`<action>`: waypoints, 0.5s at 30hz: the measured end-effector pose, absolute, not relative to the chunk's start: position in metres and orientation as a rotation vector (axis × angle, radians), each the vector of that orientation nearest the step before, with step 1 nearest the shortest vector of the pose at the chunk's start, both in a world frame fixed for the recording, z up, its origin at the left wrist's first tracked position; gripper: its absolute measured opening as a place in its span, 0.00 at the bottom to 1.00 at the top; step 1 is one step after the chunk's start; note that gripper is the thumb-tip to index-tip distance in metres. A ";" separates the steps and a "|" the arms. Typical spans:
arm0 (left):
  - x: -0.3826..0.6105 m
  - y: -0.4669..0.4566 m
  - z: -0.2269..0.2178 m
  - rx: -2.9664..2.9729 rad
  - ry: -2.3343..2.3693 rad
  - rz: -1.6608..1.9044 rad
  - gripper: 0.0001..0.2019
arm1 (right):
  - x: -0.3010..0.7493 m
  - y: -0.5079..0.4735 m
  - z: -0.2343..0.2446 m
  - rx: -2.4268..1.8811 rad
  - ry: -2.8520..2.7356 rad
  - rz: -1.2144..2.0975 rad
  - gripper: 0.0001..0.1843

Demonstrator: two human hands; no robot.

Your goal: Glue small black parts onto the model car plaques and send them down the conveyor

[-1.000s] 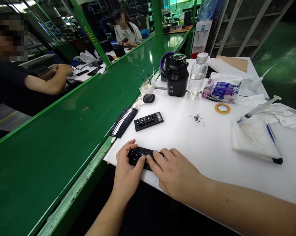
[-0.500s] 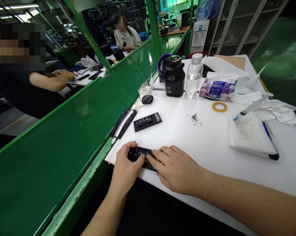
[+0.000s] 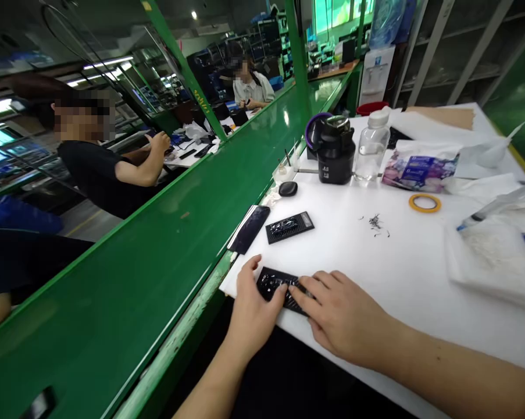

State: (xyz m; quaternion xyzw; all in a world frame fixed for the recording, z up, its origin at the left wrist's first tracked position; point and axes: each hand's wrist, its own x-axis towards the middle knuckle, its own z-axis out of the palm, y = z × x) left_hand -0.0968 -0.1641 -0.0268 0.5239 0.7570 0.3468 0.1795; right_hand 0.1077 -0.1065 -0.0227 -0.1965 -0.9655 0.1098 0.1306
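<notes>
A black rectangular textured panel with a glossy, film-like raised part lies flat near the white table's front left corner. My left hand is around its left end, thumb on the glossy top and forefinger by the far edge. From the right, my right hand covers the panel's other end, its fingertips pressed down close to the left thumb. Whether anything small is between the fingertips is hidden. A second black panel of like look lies just beyond, beside a dark phone.
A black mouse-shaped object, a black jug and a clear bottle stand further back. Small black bits, yellow tape and a syringe lie to the right. Left runs a green belt; two people sit beyond it.
The view has swung left and up, so the table appears further right. My left forefinger has come slightly off the panel's edge. The near person's hands are raised higher.
</notes>
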 end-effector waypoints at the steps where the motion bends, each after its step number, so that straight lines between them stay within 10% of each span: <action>1: -0.103 -0.166 -0.025 1.491 2.121 1.012 0.30 | 0.107 -0.106 -0.022 -0.562 -2.806 0.329 0.28; 15: -0.158 -0.162 -0.002 2.172 1.723 0.447 0.40 | 0.127 -0.077 -0.040 -0.554 -2.672 0.275 0.24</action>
